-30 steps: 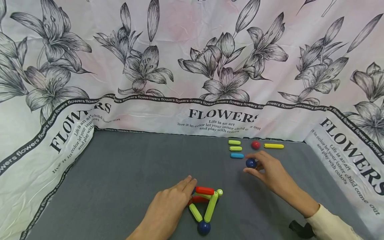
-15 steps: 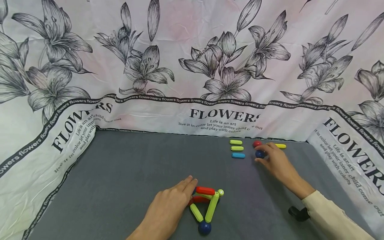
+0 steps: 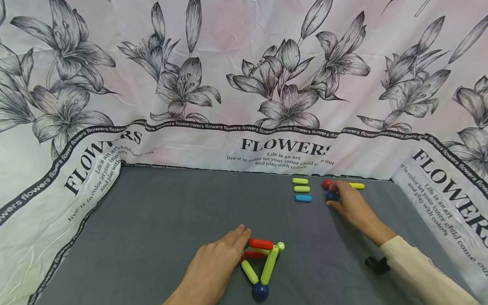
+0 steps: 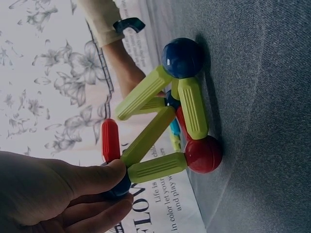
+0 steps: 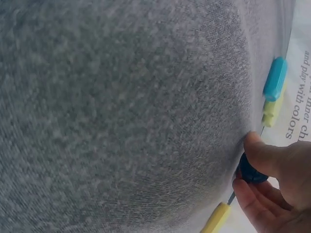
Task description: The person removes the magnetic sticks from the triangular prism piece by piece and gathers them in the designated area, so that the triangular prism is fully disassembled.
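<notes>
While the left hand (image 3: 213,260) held the near stick frame (image 3: 269,265), pinching its left blue ball (image 4: 119,190), the right hand (image 3: 351,205) gripped 1 loose ball (image 3: 331,196) far right, beside a red ball (image 3: 327,184) — seemingly a fetching or placing step; next likely called for clean lifting or release.

Two hands (image 3: 218,262), six balls (image 3: 260,292), two red sticks (image 3: 261,244)
</notes>
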Demonstrator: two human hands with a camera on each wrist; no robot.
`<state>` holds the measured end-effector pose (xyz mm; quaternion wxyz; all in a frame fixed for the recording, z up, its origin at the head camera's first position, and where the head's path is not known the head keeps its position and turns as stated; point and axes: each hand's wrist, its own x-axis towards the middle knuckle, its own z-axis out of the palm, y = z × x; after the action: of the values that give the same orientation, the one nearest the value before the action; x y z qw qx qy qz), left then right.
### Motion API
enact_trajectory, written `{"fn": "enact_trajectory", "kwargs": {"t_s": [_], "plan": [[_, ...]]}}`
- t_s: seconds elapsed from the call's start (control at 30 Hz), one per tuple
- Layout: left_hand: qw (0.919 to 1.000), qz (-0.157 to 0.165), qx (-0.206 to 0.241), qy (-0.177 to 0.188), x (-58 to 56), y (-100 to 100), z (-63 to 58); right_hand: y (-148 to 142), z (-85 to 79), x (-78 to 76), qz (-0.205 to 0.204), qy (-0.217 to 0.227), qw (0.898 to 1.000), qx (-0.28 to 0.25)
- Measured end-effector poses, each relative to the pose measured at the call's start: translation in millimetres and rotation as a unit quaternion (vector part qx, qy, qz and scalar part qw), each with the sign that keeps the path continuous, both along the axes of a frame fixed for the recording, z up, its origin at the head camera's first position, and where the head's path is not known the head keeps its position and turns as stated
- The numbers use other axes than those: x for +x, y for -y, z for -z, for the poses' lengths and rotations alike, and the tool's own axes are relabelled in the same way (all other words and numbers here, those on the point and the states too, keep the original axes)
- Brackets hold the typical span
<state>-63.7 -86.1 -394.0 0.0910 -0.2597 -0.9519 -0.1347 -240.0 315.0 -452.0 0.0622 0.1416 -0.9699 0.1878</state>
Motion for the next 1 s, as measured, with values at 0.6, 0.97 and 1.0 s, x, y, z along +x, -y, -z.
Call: {"fn": "enact_trajectory", "kwargs": {"t_s": [0.6,0.97,1.0], "plan": [[1.0000,0.006,-0.001,0.007,-0.8,0.7,-1.5,2.5,-4.7,-3.0,0.015,0.024,1.000,0.012],[1.0000,0.006,-0.002,-0.005,-0.5,0.4,-0.6,15.9,-22.7,28.3,-0.027,-0.032,0.999,0.014],[1.0000,0.006,-0.002,-0.002,-0.3,0.3,-0.6,21.9,-25.7,34.7,-0.043,-0.047,0.998,0.010]]}}
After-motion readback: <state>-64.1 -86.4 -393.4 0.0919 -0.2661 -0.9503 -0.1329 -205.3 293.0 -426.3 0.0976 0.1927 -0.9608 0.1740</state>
